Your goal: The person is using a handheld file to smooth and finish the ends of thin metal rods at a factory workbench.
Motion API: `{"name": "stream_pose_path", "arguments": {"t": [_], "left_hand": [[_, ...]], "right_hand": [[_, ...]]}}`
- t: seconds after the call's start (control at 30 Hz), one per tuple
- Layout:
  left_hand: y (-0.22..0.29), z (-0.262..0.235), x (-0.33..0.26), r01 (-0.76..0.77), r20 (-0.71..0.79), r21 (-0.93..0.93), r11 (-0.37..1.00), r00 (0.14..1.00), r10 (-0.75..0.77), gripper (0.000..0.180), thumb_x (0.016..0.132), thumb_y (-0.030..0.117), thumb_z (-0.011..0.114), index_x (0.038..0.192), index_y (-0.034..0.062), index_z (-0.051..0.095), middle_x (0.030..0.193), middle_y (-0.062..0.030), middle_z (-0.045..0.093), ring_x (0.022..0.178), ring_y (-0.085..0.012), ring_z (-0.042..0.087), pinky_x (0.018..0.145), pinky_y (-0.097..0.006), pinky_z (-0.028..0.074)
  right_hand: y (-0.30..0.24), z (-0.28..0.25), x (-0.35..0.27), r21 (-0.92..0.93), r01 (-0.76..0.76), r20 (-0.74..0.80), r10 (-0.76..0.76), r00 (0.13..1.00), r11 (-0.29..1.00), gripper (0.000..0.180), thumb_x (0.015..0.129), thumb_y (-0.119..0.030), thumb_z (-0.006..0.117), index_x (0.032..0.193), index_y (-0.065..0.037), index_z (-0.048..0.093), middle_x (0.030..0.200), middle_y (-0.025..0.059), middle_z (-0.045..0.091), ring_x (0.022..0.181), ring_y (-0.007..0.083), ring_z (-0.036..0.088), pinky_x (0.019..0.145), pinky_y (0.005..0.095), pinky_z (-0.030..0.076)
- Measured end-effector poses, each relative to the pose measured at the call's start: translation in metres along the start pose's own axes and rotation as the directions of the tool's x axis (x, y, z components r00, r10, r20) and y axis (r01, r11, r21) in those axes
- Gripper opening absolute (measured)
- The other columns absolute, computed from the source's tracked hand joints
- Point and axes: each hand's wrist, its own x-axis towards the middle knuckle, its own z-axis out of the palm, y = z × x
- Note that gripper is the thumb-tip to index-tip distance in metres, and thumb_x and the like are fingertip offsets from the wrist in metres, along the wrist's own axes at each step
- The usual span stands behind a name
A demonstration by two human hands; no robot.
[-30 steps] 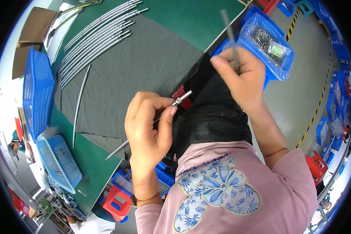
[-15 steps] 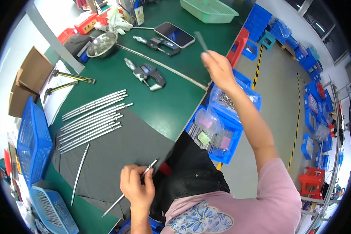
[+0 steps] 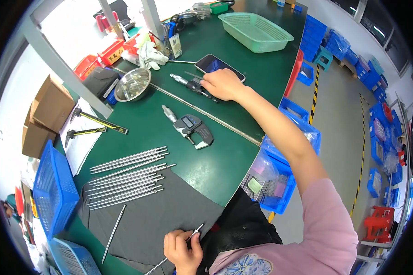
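Observation:
My left hand (image 3: 182,251) is closed around a slim silver metal rod (image 3: 197,229), held slantwise over the dark grey cloth (image 3: 179,188). Out over the table, my right hand (image 3: 224,84) is pinched on a thin, flat grey strip (image 3: 191,74); its kind is unclear. That hand hides part of a digital micrometer (image 3: 181,80) and of a black phone (image 3: 208,64). A second digital micrometer (image 3: 189,125) lies nearer to me. Several stepped metal rods (image 3: 128,181) rest side by side, partly on the cloth, and a single rod (image 3: 114,233) lies apart.
Two calipers (image 3: 101,121) lie on white paper at left, near blue baskets (image 3: 55,192). A metal bowl (image 3: 133,85) and white gloves (image 3: 151,56) are farther back. The pale green basket (image 3: 257,32) stands at the far end. Blue bins (image 3: 287,195) sit beside the table's right edge.
My right hand has moved left and down over the micrometer and phone, with the strip lowered. My left hand still grips its rod. The whole view has shifted, showing more of the table's far end.

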Motion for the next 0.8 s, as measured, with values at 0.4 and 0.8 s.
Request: {"name": "stream_pose_path", "arguments": {"t": [0.4,0.8], "left_hand": [[0.001,-0.016,-0.003,-0.025,0.05,0.026,0.999,0.998,0.023,0.013,0.069,0.007,0.066,0.074,0.0025,0.055,0.073,-0.013,0.052,0.065,-0.0292,0.05,0.058,-0.037,0.04],[-0.003,-0.006,-0.014,-0.057,-0.024,0.117,0.991,0.998,0.061,0.016,0.064,0.004,0.067,0.074,0.0028,0.054,0.069,-0.0112,0.05,0.061,-0.0267,0.047,0.053,-0.035,0.036]], "right_hand": [[-0.133,-0.027,-0.144,0.866,0.066,-0.071,-0.008,0.997,0.496,0.024,0.086,-0.014,0.048,0.065,-0.003,0.045,0.051,0.011,0.042,0.05,0.0287,0.043,0.052,0.0351,0.035],[-0.161,0.006,-0.082,0.755,0.313,-0.388,0.008,0.922,0.576,0.024,0.084,-0.014,0.051,0.063,-0.004,0.043,0.047,0.0114,0.041,0.043,0.0307,0.044,0.043,0.0382,0.032]]}}
